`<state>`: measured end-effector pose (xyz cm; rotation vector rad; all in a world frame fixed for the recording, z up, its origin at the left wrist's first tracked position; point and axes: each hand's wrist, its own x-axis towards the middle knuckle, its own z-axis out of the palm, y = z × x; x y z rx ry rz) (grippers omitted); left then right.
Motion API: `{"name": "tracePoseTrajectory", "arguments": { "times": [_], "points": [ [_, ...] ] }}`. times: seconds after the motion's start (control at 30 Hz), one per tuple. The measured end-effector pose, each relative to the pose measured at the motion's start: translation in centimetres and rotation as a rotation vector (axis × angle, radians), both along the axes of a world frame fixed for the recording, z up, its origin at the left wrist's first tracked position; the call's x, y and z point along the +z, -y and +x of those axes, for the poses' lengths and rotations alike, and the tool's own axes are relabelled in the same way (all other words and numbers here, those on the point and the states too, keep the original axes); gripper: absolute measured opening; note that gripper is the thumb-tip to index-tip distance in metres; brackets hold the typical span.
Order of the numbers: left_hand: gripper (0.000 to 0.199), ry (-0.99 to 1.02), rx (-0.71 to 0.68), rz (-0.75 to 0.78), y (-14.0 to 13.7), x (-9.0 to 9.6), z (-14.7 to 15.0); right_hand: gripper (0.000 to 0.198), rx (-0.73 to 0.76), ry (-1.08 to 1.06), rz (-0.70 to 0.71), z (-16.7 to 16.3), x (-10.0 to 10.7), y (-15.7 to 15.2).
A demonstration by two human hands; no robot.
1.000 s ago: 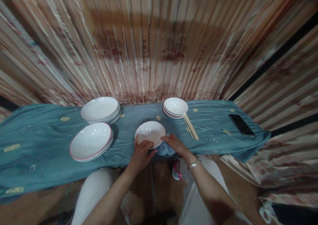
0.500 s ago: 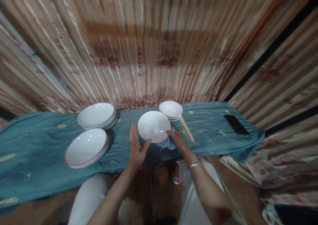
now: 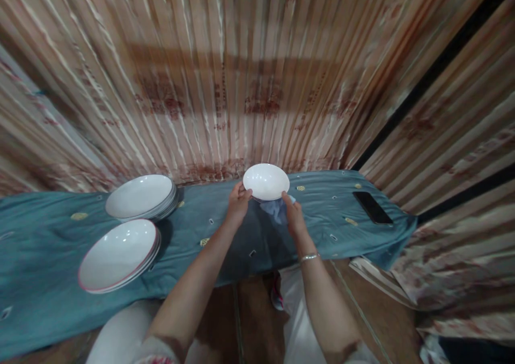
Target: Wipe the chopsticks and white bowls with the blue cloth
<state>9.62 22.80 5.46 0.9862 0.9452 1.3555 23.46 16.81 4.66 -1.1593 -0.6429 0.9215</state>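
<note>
A white bowl [image 3: 266,180] is held at the far side of the cloth-covered table, its inside facing me. My left hand [image 3: 238,199] grips its left rim, thumb on top and fingers beneath. At the lower right of the bowl, my right hand [image 3: 294,213] has its thumb against the rim. A crumpled blue cloth [image 3: 274,210] hangs under the bowl beside my right fingers; whether they pinch it I cannot tell. The small bowls and the chopsticks are hidden behind the bowl and my right hand.
Left on the table stand a stack of white bowls [image 3: 140,197] and, nearer me, a stack of red-rimmed bowls [image 3: 118,254]. A black phone [image 3: 372,207] lies to the right on the teal tablecloth [image 3: 229,257]. A pleated curtain [image 3: 241,85] hangs behind the table.
Both hands have moved the bowl away from me, over where the small bowls stood. My left hand, which was spread beside the bowl, has closed on its rim. The view has shifted slightly.
</note>
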Motion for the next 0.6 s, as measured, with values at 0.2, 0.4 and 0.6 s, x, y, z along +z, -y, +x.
{"name": "tracePoseTrajectory", "arguments": {
  "times": [0.2, 0.4, 0.6],
  "points": [
    [0.036, -0.147, -0.020, -0.053, -2.9, -0.6, 1.1, 0.046, -0.034, -0.025, -0.048, 1.2, -0.9, -1.1],
    [0.028, -0.316, -0.039, -0.010, -4.4, -1.1, 1.5, 0.042, -0.068, 0.049, -0.095, 1.7, -2.2, -2.1],
    [0.033, -0.499, -0.009, 0.050, -5.4, -1.4, 1.5, 0.048, 0.017, 0.232, -0.040, 1.9, -3.1, -2.3]
  ]
}}
